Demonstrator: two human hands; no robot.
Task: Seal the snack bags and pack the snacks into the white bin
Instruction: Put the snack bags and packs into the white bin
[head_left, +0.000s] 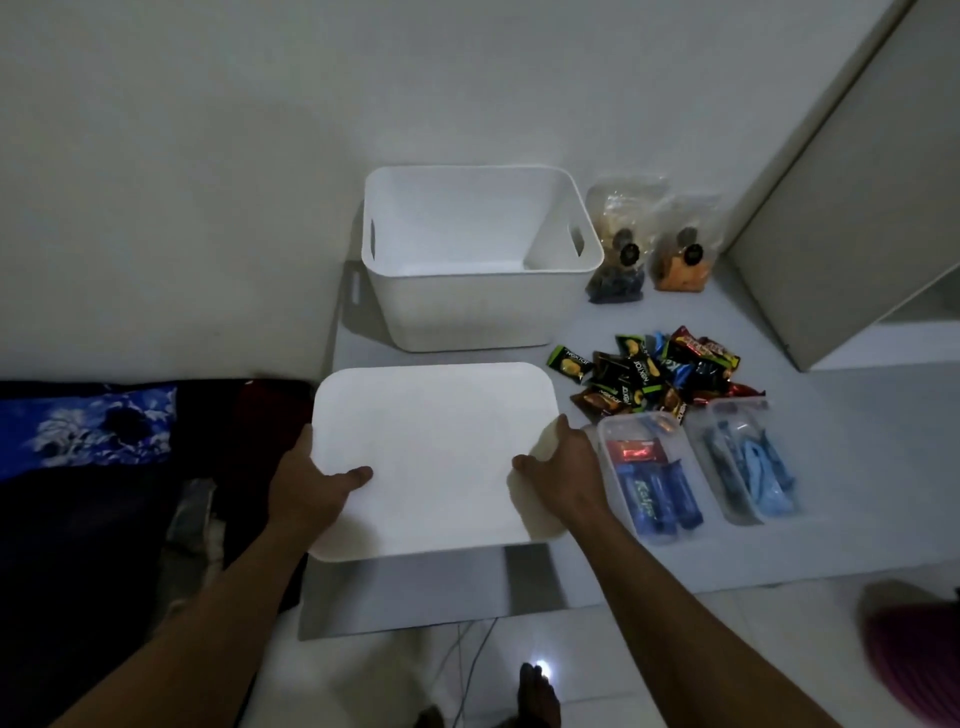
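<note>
The white bin (467, 306) stands open and empty against the wall. In front of it I hold its flat white lid (436, 441) over the table's near edge, my left hand (311, 483) gripping the left side and my right hand (563, 473) the right side. Two clear snack bags stand right of the bin: one with dark pieces (621, 244), one with orange pieces (683, 249). A heap of small wrapped snacks (649, 374) lies on the table. Two clear tubs sit near my right hand, one with blue and red packets (649, 478), one with pale blue items (748, 462).
The pale table (857, 467) ends just below the lid. A cabinet (857, 182) stands at the right. Dark bedding with a blue flower print (93, 431) lies to the left. A purple object (914, 654) is on the floor at the lower right.
</note>
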